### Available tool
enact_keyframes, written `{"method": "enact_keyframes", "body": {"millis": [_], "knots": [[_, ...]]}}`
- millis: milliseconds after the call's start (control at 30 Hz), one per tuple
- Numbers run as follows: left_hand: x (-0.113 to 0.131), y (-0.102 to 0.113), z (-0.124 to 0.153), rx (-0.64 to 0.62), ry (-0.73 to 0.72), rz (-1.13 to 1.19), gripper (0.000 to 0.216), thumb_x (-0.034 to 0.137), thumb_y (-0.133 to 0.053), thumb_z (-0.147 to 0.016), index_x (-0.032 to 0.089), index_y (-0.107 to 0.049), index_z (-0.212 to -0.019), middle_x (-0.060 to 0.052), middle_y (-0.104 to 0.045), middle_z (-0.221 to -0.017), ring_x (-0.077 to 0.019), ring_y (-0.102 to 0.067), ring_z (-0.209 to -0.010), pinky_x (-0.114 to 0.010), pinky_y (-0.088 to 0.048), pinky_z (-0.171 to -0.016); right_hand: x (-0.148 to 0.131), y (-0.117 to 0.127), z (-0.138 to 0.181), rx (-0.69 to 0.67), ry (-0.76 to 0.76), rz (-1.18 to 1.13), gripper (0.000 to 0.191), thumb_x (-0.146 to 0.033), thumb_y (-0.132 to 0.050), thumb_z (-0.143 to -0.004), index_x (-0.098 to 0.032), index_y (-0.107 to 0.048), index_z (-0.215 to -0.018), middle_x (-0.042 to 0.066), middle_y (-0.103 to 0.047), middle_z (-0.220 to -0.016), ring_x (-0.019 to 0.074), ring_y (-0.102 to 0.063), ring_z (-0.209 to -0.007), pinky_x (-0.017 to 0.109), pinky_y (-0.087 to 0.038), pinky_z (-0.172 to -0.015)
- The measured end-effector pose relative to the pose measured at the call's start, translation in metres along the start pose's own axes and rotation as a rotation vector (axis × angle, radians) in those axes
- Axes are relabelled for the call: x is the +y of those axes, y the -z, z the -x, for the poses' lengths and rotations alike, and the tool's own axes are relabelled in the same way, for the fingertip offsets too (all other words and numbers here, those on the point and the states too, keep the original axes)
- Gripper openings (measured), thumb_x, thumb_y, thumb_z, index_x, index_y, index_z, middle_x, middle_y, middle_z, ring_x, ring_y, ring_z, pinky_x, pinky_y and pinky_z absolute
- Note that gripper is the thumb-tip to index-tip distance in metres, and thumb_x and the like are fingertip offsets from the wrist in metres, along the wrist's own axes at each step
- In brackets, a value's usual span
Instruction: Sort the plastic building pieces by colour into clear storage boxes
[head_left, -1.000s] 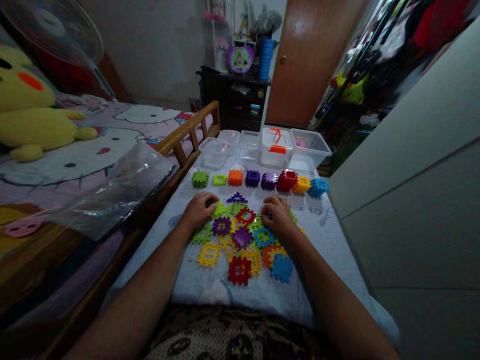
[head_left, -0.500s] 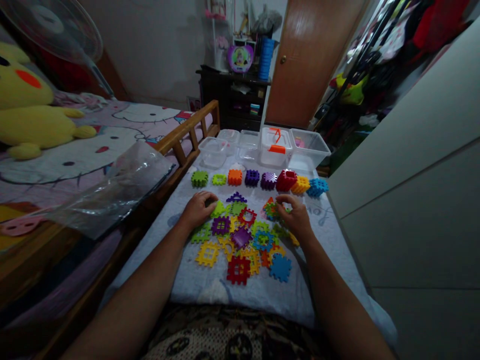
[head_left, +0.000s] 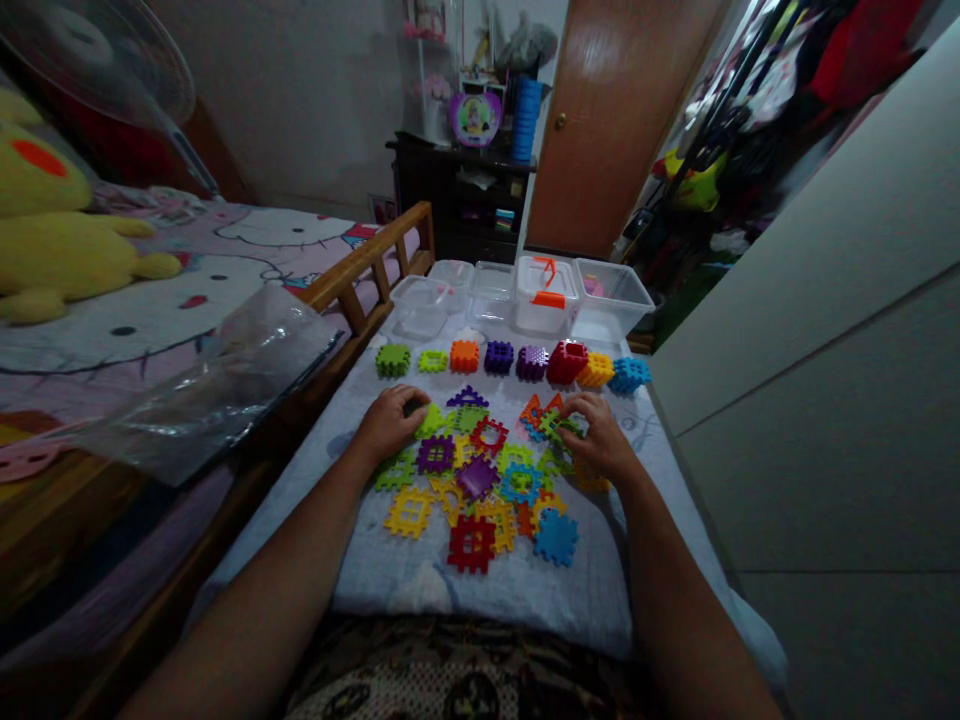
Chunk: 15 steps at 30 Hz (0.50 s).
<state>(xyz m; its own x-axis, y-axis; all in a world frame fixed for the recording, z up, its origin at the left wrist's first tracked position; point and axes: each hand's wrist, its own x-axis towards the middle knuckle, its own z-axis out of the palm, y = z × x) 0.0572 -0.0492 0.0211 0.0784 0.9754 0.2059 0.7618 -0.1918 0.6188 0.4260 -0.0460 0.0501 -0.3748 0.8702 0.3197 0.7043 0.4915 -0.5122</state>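
Several flat plastic puzzle tiles (head_left: 480, 478) in many colours lie spread on a pale cloth-covered table (head_left: 420, 580). My left hand (head_left: 388, 422) rests curled on the tiles at the left edge of the pile, fingers bent over a green piece. My right hand (head_left: 600, 436) pinches a small cluster of joined orange, blue and green tiles (head_left: 546, 418) at the pile's right side. Behind the pile stands a row of assembled cubes (head_left: 517, 362), green to blue.
Several clear plastic boxes (head_left: 540, 295) stand at the table's far end. A bed with a wooden rail (head_left: 360, 265), a plastic bag (head_left: 225, 380) and a yellow plush toy (head_left: 52, 230) lies to the left. A grey cabinet wall (head_left: 825, 400) runs along the right.
My right hand has lifted from the middle of the pile and shifted right, now holding a small joined cluster of tiles. My left hand has stayed in place.
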Motion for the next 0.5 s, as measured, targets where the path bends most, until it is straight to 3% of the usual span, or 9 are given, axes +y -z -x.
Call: {"method": "enact_keyframes", "body": {"millis": [167, 367, 500], "knots": [[-0.001, 0.0, -0.001, -0.006, 0.009, -0.005, 0.025, 0.036, -0.053, -0.076, 0.019, -0.066, -0.088, -0.007, -0.067, -0.095, -0.0253, -0.06, -0.094, -0.041, -0.046, -0.095, 0.003, -0.005, 0.004, -0.063, -0.146, 0.214, 0.042, -0.042, -0.072, -0.075, -0.022, -0.063, -0.11, 0.011, -0.06, -0.115, 0.0312, -0.052, -0.108, 0.045, -0.04, -0.092], [0.0, 0.001, -0.001, -0.015, 0.008, -0.012, 0.025, 0.038, -0.052, -0.076, 0.019, -0.065, -0.087, -0.007, -0.067, -0.096, -0.0253, -0.06, -0.094, -0.041, -0.046, -0.094, -0.009, -0.013, 0.003, -0.055, -0.21, 0.289, 0.037, -0.04, -0.071, -0.073, -0.022, -0.063, -0.105, 0.01, -0.061, -0.107, 0.0309, -0.052, -0.102, 0.043, -0.039, -0.088], [-0.001, 0.001, -0.001, -0.014, 0.01, -0.012, 0.025, 0.038, -0.052, -0.076, 0.019, -0.065, -0.087, -0.007, -0.067, -0.095, -0.0245, -0.06, -0.094, -0.04, -0.046, -0.095, 0.006, 0.001, 0.004, 0.047, -0.202, 0.178, 0.034, -0.039, -0.068, -0.075, -0.022, -0.061, -0.104, 0.01, -0.06, -0.108, 0.0298, -0.053, -0.105, 0.044, -0.039, -0.092]]}}
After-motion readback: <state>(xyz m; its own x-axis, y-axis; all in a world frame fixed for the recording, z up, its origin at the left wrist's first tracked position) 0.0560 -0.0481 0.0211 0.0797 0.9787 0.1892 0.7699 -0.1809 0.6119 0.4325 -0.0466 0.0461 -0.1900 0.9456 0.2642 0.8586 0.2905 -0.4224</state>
